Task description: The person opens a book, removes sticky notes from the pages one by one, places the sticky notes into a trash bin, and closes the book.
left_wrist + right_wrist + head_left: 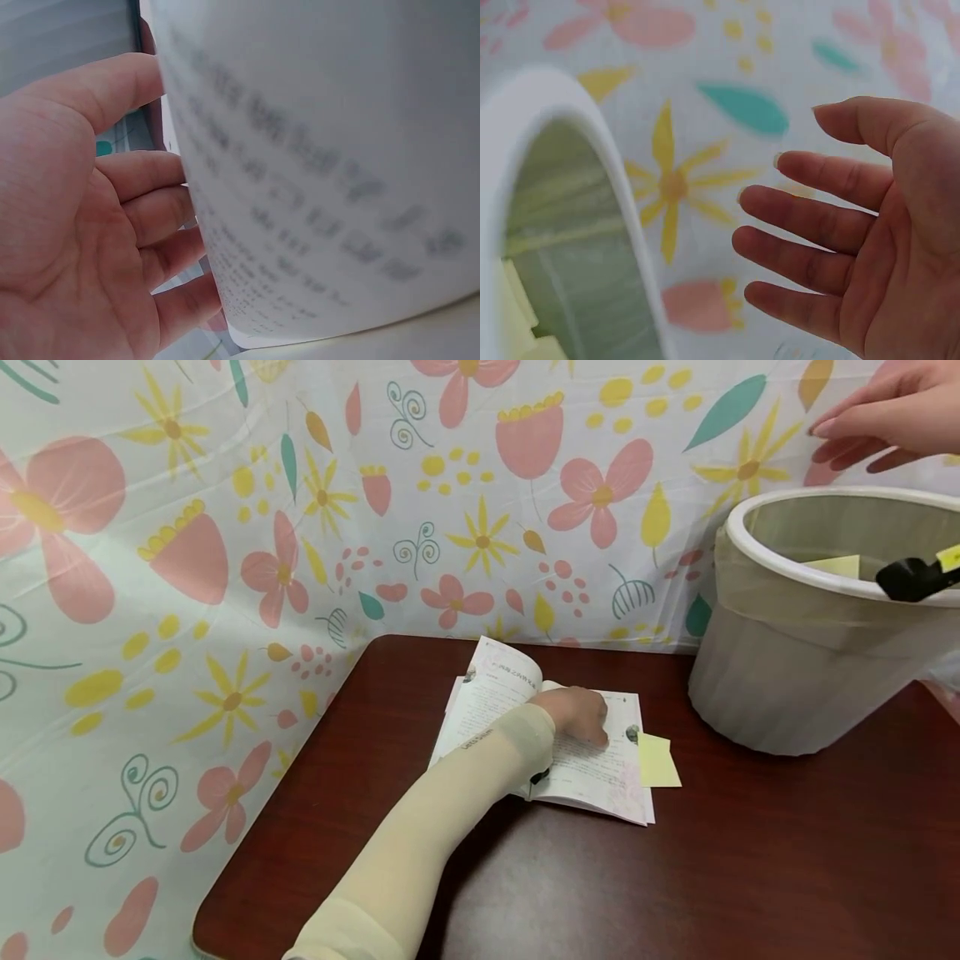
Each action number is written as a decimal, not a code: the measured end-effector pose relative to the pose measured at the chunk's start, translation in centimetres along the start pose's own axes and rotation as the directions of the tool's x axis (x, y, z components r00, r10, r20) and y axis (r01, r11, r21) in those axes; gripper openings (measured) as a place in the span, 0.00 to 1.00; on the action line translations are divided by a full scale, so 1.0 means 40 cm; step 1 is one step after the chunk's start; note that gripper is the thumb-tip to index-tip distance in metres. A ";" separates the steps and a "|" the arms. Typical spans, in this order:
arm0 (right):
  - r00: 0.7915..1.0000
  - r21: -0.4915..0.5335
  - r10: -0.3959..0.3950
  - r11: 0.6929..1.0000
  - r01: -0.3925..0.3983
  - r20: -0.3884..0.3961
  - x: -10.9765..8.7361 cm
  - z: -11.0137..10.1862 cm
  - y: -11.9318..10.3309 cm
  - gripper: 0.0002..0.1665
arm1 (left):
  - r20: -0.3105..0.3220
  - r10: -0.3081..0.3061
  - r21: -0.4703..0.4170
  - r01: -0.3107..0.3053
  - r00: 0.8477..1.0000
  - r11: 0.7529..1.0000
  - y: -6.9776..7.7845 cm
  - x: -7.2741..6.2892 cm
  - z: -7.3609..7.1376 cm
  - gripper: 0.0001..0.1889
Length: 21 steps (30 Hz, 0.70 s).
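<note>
An open book [600,777] with printed pages lies on the table, its left pages curling up. My left hand [573,712] rests over its right page, near the middle fold. In the left wrist view, a curved page [322,187] rises in front of the fingertips, and the thumb stands apart from the fingers. Pale yellow sticky notes [660,762] jut out from the book's right edge. My right hand [900,414] hovers above the bin [795,668], fingers spread and nothing held. Inside the bin, yellow paper [836,566] shows against the liner.
The dark red-brown table [720,877] has a rounded far left corner. A flower-patterned curtain [480,468] hangs behind it and along the left. At the right, a black object [911,579] with a yellow label overlaps the bin's white rim.
</note>
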State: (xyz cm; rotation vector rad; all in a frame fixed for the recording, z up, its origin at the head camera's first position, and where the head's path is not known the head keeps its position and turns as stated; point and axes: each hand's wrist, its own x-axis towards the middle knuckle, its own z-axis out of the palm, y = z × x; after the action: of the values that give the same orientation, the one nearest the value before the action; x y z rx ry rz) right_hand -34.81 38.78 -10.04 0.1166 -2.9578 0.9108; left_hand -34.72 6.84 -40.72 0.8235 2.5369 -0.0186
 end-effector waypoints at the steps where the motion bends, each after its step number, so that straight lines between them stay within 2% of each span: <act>1: 0.998 -0.024 -0.055 0.998 0.055 -0.025 -0.019 0.014 -0.018 0.20 | 0.001 0.000 0.005 0.000 1.000 1.000 0.000 0.000 -0.001 0.21; 3: 0.988 -0.102 -0.141 0.986 0.135 -0.062 -0.057 0.043 -0.053 0.14 | 0.001 0.001 0.010 -0.001 1.000 1.000 -0.001 -0.002 -0.002 0.22; 5: 0.978 -0.183 -0.191 0.968 0.173 -0.082 -0.098 0.080 -0.085 0.07 | -0.001 0.012 0.015 -0.012 1.000 1.000 -0.002 -0.002 -0.002 0.21; 7: 0.968 -0.281 -0.237 0.937 0.206 -0.081 -0.141 0.121 -0.114 0.13 | 0.001 0.017 0.014 -0.017 1.000 1.000 -0.003 -0.004 -0.004 0.22; 9: 0.950 -0.345 -0.308 0.898 0.272 -0.054 -0.181 0.173 -0.136 0.19 | 0.007 0.017 0.008 -0.017 1.000 1.000 -0.004 -0.005 -0.007 0.22; 11: 0.922 -0.368 -0.387 0.860 0.353 -0.021 -0.220 0.229 -0.148 0.17 | 0.014 0.018 0.003 -0.018 1.000 1.000 -0.004 -0.006 -0.009 0.23; 12: 0.906 -0.366 -0.423 0.844 0.393 -0.001 -0.237 0.257 -0.150 0.15 | 0.019 0.013 -0.004 -0.013 1.000 1.000 -0.004 -0.006 -0.011 0.24; 14: 0.884 -0.324 -0.466 0.832 0.451 0.034 -0.268 0.316 -0.148 0.14 | 0.023 0.010 -0.006 -0.010 1.000 1.000 -0.004 -0.004 -0.013 0.25; 15: 0.885 -0.304 -0.463 0.837 0.455 0.049 -0.281 0.343 -0.144 0.14 | 0.027 0.011 -0.006 -0.010 1.000 1.000 -0.004 -0.003 -0.014 0.25; 18: 0.870 -0.246 -0.482 0.836 0.491 0.100 -0.308 0.422 -0.120 0.15 | 0.027 0.010 -0.007 -0.009 1.000 1.000 -0.003 0.001 -0.019 0.25; 21: 0.870 -0.203 -0.470 0.846 0.492 0.150 -0.312 0.502 -0.085 0.14 | 0.023 -0.001 -0.001 0.001 1.000 1.000 -0.008 0.001 -0.024 0.23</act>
State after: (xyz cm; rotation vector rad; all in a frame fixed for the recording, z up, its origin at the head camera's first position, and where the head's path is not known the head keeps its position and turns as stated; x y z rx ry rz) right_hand -22.49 25.39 -25.53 0.8708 -2.8630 0.4923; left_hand -35.33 6.73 -39.94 0.8175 2.5157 -0.0270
